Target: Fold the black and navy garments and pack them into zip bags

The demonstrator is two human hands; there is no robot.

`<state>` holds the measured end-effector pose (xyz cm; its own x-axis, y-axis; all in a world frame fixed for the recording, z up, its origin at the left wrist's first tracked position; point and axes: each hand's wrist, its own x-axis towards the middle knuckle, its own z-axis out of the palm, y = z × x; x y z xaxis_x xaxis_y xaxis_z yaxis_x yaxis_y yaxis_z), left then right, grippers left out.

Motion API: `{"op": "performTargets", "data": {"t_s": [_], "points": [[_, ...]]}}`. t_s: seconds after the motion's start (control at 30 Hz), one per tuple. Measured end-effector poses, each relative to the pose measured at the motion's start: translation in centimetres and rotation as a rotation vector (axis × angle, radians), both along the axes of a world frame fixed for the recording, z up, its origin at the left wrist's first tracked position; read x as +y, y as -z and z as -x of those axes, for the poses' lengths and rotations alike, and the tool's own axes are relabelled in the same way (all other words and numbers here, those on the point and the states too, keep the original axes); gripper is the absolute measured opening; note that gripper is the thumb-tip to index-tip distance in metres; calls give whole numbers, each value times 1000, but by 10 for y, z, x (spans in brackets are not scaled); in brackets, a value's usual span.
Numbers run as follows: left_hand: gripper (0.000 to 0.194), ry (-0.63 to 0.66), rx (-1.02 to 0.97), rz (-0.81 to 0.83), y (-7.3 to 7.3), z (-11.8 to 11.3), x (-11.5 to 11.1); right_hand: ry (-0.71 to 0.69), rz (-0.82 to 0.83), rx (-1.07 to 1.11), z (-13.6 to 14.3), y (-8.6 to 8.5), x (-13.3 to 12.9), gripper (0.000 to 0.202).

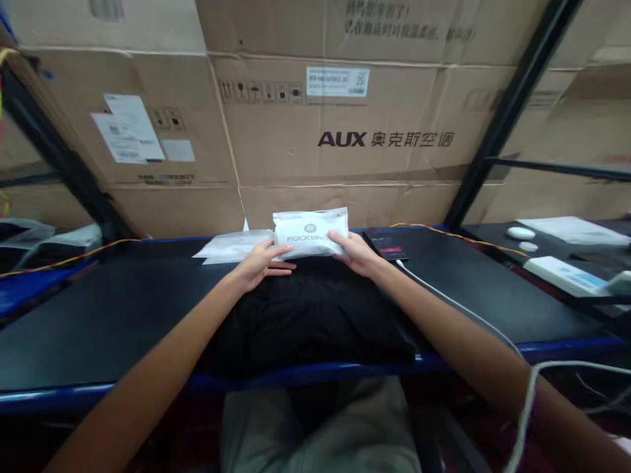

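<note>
Forearms [162,355] reach over a black bundle [315,322]; left hand [257,267] and right hand [359,255] pinch the pouch [309,228] above its far edge, thumbs on the front, some left fingers [280,271] apart below; it seems light, soft, slightly slick, best held by both ends.

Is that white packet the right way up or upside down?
Right way up: the white packet shows its lettering upright between the left hand and right hand.
</note>
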<state>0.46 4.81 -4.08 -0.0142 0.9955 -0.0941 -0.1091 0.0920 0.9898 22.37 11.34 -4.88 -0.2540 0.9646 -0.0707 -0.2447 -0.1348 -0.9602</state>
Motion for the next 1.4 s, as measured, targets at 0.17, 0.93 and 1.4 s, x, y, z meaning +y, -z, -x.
{"op": "performTargets", "data": {"t_s": [0.17, 0.93, 1.4], "points": [[36, -82, 12, -68, 11, -7, 4, -130, -26, 19, -5, -1, -2, 31], [73, 83, 467, -391, 35, 3, 22, 20, -93, 66, -6, 14, 23, 51], [31, 71, 1163, -500, 27, 24, 21, 430, -673, -893, -28, 6, 25, 15]]}}
